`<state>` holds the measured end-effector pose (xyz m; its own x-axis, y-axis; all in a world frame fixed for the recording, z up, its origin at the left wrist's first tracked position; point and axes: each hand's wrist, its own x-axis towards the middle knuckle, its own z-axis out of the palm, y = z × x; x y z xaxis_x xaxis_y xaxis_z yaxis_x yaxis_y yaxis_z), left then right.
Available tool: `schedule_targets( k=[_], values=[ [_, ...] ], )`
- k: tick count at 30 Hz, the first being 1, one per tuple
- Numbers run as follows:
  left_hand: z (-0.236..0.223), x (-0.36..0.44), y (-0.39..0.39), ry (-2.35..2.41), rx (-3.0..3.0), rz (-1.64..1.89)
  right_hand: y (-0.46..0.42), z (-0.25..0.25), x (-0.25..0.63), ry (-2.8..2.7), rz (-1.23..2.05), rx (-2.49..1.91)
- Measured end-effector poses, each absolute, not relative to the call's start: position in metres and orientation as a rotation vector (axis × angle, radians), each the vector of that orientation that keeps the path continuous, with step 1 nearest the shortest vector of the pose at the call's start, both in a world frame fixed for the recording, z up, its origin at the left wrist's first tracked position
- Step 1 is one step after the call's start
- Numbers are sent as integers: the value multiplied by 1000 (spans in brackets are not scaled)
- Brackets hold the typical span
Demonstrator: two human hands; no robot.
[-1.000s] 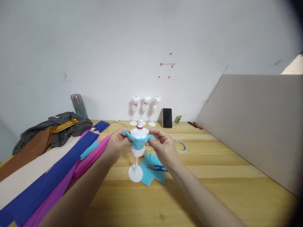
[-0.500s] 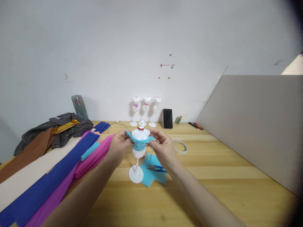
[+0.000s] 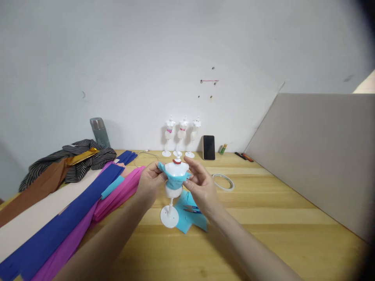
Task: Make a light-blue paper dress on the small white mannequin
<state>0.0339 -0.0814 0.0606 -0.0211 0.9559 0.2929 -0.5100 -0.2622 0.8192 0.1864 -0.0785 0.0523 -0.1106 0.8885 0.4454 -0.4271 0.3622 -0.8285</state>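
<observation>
A small white mannequin [image 3: 173, 191] on a round base stands tilted above the wooden table [image 3: 263, 234], with a light blue paper strip [image 3: 175, 180] wrapped round its chest. My left hand [image 3: 150, 182] pinches the strip's left end against the torso. My right hand [image 3: 200, 187] holds the right side, thumb and fingers closed on the paper there. Under my right hand lie light blue paper scraps [image 3: 190, 218] with small blue scissors [image 3: 191, 209] on them.
Long crepe paper sheets in blue [image 3: 58, 226], pink, white and brown lie at the left, beside striped cloth [image 3: 79, 154] and a grey flask [image 3: 99, 132]. Three small mannequins [image 3: 181, 134], a phone [image 3: 208, 147] and a tape ring [image 3: 223, 181] stand farther back. A grey board [image 3: 316, 156] walls the right.
The mannequin has shifted slightly right and tilted. My hands have drawn the blue strip's ends closer round the torso, so less of it sticks out sideways.
</observation>
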Motion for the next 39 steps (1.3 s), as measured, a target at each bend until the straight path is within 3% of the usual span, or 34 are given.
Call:
schedule_targets(
  k=[15,28,39],
  values=[
    [56,35,-81,582,1039,1570,-86,40,174,-1328,991,-266],
    [60,50,-92,876,1055,1738,-84,39,173,-1285,864,-431],
    [51,51,-103,780,1293,1719,-86,42,176,-1238,928,-479]
  ],
)
